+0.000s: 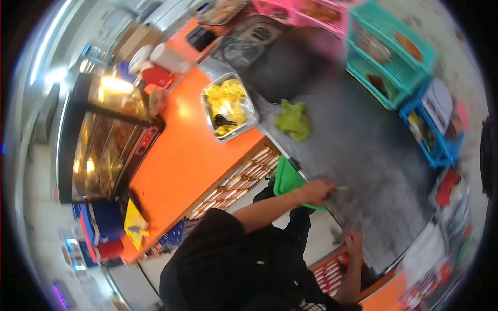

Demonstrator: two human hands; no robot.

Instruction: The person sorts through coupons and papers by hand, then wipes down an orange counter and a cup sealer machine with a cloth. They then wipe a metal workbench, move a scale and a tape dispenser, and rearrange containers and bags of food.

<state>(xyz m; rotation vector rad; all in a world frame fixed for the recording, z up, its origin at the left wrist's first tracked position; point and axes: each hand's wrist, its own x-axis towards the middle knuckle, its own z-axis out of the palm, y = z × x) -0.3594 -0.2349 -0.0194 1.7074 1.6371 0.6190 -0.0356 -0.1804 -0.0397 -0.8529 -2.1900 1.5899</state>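
Observation:
My left hand [317,192] is closed just over the near edge of a dark grey work surface [363,155]. A small pale bit shows beside its fingertips, too blurred to name. Lower and to the right, my right hand [354,241] is curled closed at the same edge. Something small and dark shows by its fingers, but I cannot make out what it is. A crumpled green cloth [293,120] lies on the surface beyond my left hand. Below that hand, a green plastic container [288,177] stands by the edge.
A metal tray [252,118] of yellow food with a black utensil [222,121] sits on the orange counter [176,160]. A lit food warmer [104,140] stands at left. Teal [358,72], blue [441,150] and pink [303,18] baskets line the far side, near a dark round pan [285,62].

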